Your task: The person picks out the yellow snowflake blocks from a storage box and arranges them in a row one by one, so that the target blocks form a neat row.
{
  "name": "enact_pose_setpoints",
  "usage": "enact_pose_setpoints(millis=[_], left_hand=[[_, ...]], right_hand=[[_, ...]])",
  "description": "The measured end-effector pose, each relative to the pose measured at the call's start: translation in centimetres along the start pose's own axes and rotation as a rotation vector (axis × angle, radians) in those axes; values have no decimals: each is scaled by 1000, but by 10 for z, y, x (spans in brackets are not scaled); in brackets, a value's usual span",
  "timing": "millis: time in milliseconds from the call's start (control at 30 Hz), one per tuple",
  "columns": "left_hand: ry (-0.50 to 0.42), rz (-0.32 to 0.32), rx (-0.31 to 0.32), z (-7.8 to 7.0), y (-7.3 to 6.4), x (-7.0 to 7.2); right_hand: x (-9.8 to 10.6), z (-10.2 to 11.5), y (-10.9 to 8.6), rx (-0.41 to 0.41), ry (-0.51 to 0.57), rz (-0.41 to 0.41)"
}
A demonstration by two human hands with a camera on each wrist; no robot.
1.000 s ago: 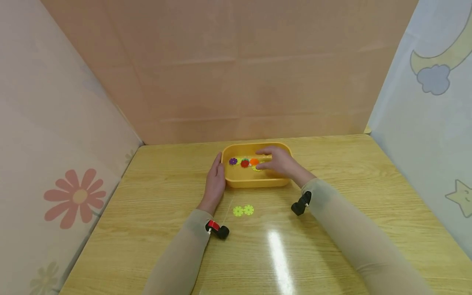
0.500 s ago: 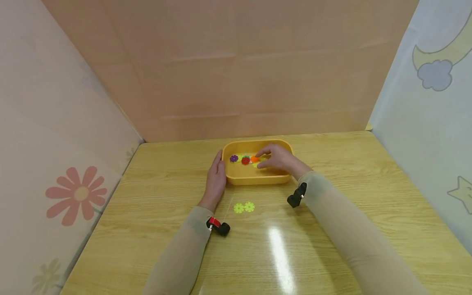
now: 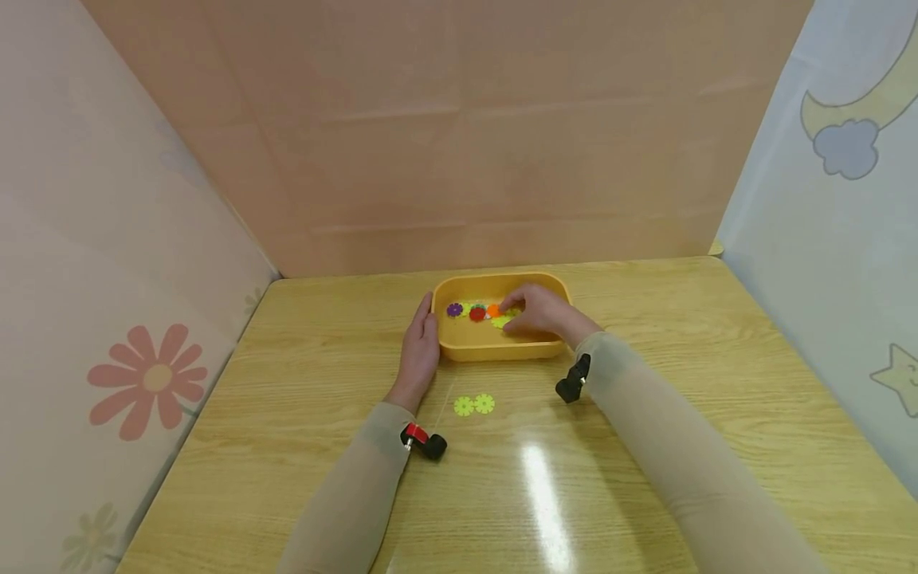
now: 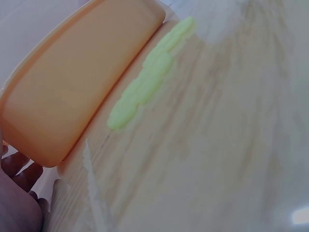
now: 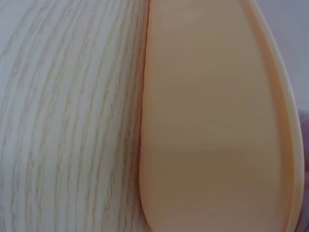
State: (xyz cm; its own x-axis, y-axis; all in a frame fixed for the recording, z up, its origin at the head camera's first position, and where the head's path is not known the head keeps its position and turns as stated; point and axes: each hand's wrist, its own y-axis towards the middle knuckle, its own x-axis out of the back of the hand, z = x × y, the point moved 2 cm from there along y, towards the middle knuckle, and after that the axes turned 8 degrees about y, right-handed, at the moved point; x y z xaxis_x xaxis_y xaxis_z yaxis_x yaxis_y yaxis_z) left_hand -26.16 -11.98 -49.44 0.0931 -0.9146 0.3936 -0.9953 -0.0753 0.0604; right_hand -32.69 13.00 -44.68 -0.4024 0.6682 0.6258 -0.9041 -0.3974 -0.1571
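A yellow plastic bin (image 3: 502,352) stands on the wooden table. Inside it lie small flower-shaped discs: a purple one (image 3: 455,310), a red one (image 3: 477,315), an orange one (image 3: 493,310) and yellow-green ones (image 3: 500,322). My left hand (image 3: 419,351) rests along the bin's left side, fingers straight. My right hand (image 3: 541,311) reaches over the right part of the bin, thumb and fingers apart, fingertips right at the orange and yellow-green discs. Bin walls hide most of both hands in the wrist views.
Two yellow-green flower discs (image 3: 474,405) lie side by side on the table (image 3: 323,383) in front of the bin. A brown-pink backdrop (image 3: 459,159) rises behind the table's far edge, with patterned panels (image 3: 172,199) on both sides. Small black cameras are strapped to both wrists.
My right hand has shifted slightly left and lower into the bin, its fingertips now closer to the discs. The left hand stays at the bin's side.
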Motion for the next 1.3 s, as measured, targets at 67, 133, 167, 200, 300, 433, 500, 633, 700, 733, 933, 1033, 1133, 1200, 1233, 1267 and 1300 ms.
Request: enact_pose_setpoints(millis=[67,133,167,200,300,433,500,633,700,733,933,1033,1133,1200,1233,1267,1300], left_hand=[[3,-2,-1,0,0,0],[1,-1,-1,0,0,0],[0,-1,-1,0,0,1],[-1,-2,-1,0,0,1],[-4,-3,-4,0,0,1],[-6,-5,-5,0,-1,2],[-7,-5,0,0,-1,2],[-10,-3,6,0,-2,2],[-9,-4,5,0,-2,1],[-7,-4,5,0,-2,1],[-1,-6,0,0,-2,2],[-3,-3,2,0,-2,2],[-6,-1,9,-1,-2,2],[-6,-1,13,-1,-2,2],[-5,-2,14,-1,-2,2],[-5,-1,15,-1,-2,2],[-5,-1,18,0,-2,1]], right_hand=[[0,0,0,-3,6,-5],[0,1,0,-5,4,-10],[0,1,-1,-6,1,-12],[0,1,-1,-8,-2,-14],[0,2,0,-12,-11,-20],[-2,2,0,-4,-33,-23],[-3,3,1,7,-50,-20],[-4,3,2,16,-76,-18],[-4,3,2,14,-77,-19],[-4,4,2,14,-79,-20],[-4,4,3,23,-81,-20],[-4,4,3,19,-74,-19],[-5,3,5,15,-66,-16],[-5,3,5,16,-67,-14],[-5,2,6,18,-70,-12],[-4,2,7,19,-71,-11],[-4,1,7,21,-73,-11]])
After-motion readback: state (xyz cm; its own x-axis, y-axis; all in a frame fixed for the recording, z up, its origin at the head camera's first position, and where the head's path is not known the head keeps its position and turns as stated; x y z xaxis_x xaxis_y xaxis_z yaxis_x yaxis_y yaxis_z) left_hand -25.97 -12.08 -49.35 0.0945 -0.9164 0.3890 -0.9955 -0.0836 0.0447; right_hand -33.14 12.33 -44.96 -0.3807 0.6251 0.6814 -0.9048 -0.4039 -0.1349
